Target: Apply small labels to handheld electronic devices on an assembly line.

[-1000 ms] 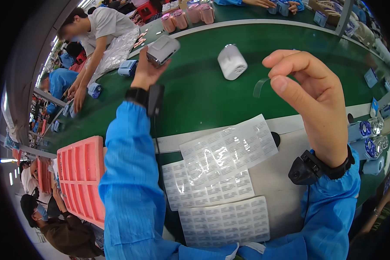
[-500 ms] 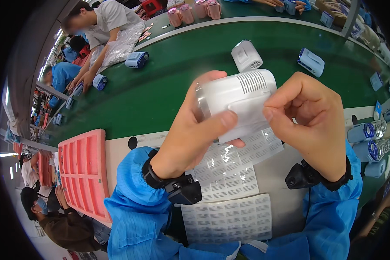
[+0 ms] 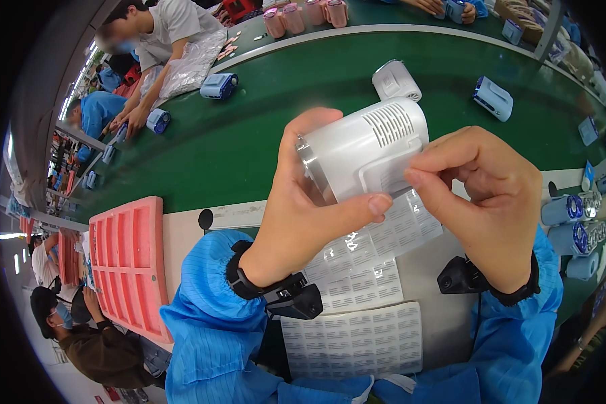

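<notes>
My left hand (image 3: 316, 202) is wrapped round a white cylindrical device housing (image 3: 347, 151), tilted, with a slotted vent on its upper side and a clear, shiny end toward my palm. The thumb lies along a raised rectangular panel on its near side. My right hand (image 3: 481, 195) has thumb and forefinger pinched together against the right edge of that panel. Faint printed lines show beside these fingertips; whatever is in the pinch is too small to make out. Under the hands lie sheets of printed labels (image 3: 357, 340), some of them glossy.
Another white housing (image 3: 396, 81) and several blue ones (image 3: 493, 99) lie on the green belt (image 3: 249, 141). At left stands a pink compartment tray (image 3: 156, 269). More blue devices (image 3: 571, 237) stand at right. Co-workers (image 3: 175, 47) work across the belt and at left.
My left hand has tilted the white housing, and its thumb has slid right along the panel. My right hand has dropped slightly, still pinching at the panel. Belt items appear shifted slightly right.
</notes>
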`<state>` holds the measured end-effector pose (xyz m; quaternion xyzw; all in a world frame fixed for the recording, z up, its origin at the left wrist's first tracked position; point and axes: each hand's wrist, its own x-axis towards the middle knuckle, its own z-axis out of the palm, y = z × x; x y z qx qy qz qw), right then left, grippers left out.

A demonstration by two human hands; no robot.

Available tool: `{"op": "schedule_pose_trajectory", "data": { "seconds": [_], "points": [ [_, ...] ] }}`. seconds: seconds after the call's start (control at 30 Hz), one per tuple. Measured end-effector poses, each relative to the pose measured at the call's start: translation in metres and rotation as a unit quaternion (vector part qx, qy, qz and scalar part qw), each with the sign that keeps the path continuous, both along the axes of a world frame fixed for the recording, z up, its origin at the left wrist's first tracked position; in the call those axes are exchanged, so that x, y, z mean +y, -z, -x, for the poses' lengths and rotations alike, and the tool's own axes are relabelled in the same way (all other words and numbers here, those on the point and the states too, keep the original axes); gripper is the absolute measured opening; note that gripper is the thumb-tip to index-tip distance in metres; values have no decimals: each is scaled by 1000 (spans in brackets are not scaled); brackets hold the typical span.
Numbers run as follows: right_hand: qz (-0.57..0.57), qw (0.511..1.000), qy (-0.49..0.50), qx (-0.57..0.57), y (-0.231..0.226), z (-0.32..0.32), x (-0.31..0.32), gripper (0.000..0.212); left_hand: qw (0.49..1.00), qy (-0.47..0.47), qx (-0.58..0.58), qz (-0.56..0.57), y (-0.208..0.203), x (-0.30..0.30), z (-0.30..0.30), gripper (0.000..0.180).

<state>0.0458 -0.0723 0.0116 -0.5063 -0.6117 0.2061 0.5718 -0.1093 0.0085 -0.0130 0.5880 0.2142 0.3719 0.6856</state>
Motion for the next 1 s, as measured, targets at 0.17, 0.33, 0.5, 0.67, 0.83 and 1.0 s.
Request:
{"op": "schedule_pose_trajectory", "data": {
  "seconds": [0.17, 0.33, 0.5, 0.67, 0.83, 1.0],
  "points": [
    [-4, 1000, -9, -21, 2, -3, 1, 11, 1000, -3, -6, 15, 0, -1, -4, 71],
    [8, 1000, -12, -20, 3, -3, 2, 11, 1000, -10, -5, 18, 2, 0, -6, 67],
    [14, 1000, -16, -18, 4, -2, 3, 11, 1000, -17, 15, 5, 2, 3, -5, 64],
    [-28, 993, 21, -108, 8, 0, 4, 15, 1000, -23, 18, -3, 4, 3, -6, 63],
    [-99, 969, 75, -212, 13, 1, 5, 19, 999, -42, 12, -31, 8, 3, -8, 64],
    [-154, 957, 94, -228, 19, 2, 9, 21, 997, -53, 9, -55, 12, 3, -11, 63]
  ]
}}
